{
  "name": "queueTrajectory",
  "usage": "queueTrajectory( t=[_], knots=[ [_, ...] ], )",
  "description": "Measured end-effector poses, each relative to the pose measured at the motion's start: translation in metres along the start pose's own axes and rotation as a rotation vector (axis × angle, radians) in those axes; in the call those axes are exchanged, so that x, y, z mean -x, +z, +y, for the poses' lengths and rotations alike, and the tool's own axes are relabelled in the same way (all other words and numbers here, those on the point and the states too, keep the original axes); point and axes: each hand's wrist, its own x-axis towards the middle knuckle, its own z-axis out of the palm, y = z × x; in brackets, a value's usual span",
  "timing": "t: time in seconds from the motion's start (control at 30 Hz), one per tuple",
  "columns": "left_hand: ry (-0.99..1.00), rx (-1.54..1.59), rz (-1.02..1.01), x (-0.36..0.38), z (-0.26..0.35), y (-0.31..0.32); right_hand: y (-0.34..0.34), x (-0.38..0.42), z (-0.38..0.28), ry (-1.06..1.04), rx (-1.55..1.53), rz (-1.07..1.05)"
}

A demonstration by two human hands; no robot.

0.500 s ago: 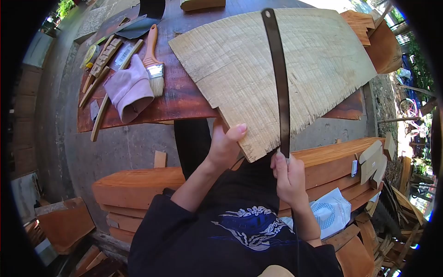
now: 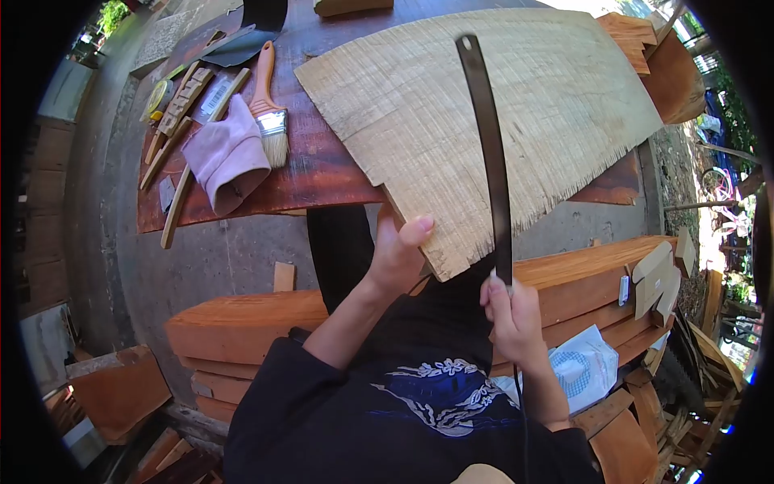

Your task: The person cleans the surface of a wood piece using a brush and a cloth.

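A wide pale wooden board with a curved far edge and a splintered right edge lies partly on the table and juts toward my body. My left hand grips its near left corner, thumb on top and fingers underneath. My right hand is closed around the handle end of a long, narrow dark metal blade. This blade has a rounded tip with a hole and extends away from me over the board near its near right edge. Motion blurs it, and teeth cannot be made out.
On the reddish table lie a paintbrush, a pink cloth, a tape measure and wooden sticks. Stacked wooden planks flank my body. A white plastic bag rests at the right.
My right hand and the blade have moved back toward my body, the blade's tip sliding nearer along the board. My left hand keeps its hold on the board's corner.
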Motion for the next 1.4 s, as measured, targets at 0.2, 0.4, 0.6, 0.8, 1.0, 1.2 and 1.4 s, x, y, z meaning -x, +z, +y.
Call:
queueTrajectory(
  t=[0.2, 0.4, 0.6, 0.8, 1.0, 1.2, 1.4],
  knots=[
    [0.017, -0.023, 0.015, -0.001, 0.004, 0.0, 0.009, 0.007, 0.009, -0.022, 0.002, 0.004],
    [-0.042, 0.003, -0.007, 0.001, 0.0, -0.008, 0.005, -0.022, -0.011, -0.072, -0.002, 0.011],
    [0.005, -0.005, 0.052, 0.005, 0.0, 0.004, -0.003, -0.012, -0.008, 0.017, -0.027, -0.057],
    [-0.009, 0.001, 0.046, 0.001, 0.006, 0.002, 0.009, 0.001, 0.0, -0.026, 0.0, -0.027],
    [-0.039, 0.025, 0.045, 0.005, 0.003, 0.003, 0.014, -0.004, 0.001, -0.119, 0.011, 0.031],
    [0.016, 0.03, 0.025, 0.001, -0.005, -0.005, -0.005, 0.004, 0.004, -0.029, 0.032, -0.011],
    [0.054, -0.003, 0.082, 0.004, 0.004, 0.004, 0.009, 0.01, 0.014, -0.098, 0.068, 0.127]
  ],
)
